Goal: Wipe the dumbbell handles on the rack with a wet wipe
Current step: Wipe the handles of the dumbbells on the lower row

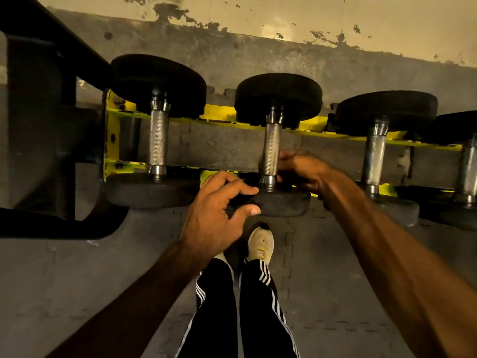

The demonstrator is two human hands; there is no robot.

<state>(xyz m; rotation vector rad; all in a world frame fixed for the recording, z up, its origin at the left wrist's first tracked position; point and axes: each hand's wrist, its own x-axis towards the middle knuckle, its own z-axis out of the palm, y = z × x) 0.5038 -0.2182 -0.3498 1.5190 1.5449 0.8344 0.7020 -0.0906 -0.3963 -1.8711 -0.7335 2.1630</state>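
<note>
Several dumbbells with knurled steel handles and black round heads lie across a yellow rack (pixel 219 112). My right hand (pixel 304 171) curls round the lower part of the middle dumbbell's handle (pixel 271 143) from the right, its fingers passing behind the bar. My left hand (pixel 214 215) grips the rim of that dumbbell's near head (pixel 284 204), fingers on top and thumb on the edge. The left dumbbell (pixel 158 140) and the right dumbbell (pixel 374 156) lie untouched. No wet wipe shows in either hand; it may be hidden inside my right palm.
A black steel frame (pixel 38 125) stands at the rack's left end. Behind the rack is a stained wall (pixel 284 21). A fourth dumbbell (pixel 468 171) is cut off at the right edge. My pale shoe (pixel 260 245) stands on grey floor mats below the rack.
</note>
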